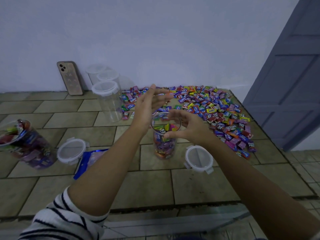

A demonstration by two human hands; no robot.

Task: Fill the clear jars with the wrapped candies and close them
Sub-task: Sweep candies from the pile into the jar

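Observation:
A clear jar (pixel 164 144) without a lid stands in the middle of the tiled table, more than half full of wrapped candies. My right hand (pixel 187 126) curves loosely round its rim, thumb at the near side, fingers at the far side. My left hand (pixel 149 103) is raised just left of and above the rim, fingers straight, palm facing right, holding nothing. A big heap of wrapped candies (pixel 214 110) covers the table's far right. A loose lid (pixel 199 159) lies to the right of the jar.
A full lidless jar (pixel 26 144) stands at the left beside another loose lid (pixel 71 150) and a blue bag (pixel 88 161). Three lidded empty jars (pixel 108 99) and a phone (pixel 70 77) stand by the wall. A grey door (pixel 292 80) is at the right.

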